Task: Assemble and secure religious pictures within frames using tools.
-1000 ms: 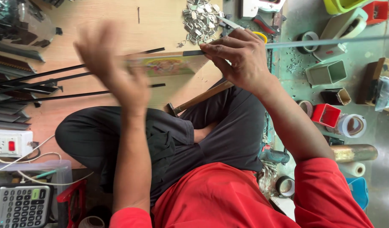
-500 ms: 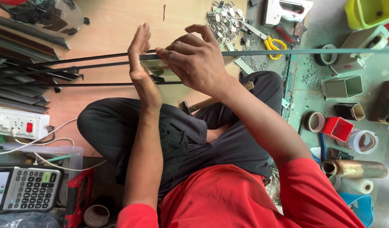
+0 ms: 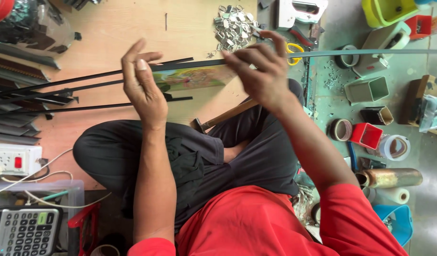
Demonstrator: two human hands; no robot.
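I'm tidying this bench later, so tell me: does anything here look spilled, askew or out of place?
Yes. A heap of small metal clips lies loose on the wooden board, and bits of debris are scattered on the green surface beside it. A hammer rests across the person's lap. Both hands, left hand and right hand, hold a framed picture.

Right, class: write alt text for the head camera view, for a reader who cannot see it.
A seated person's left hand and right hand hold a narrow colourful picture panel against a long thin dark strip above a wooden board, with a hammer by the knees.
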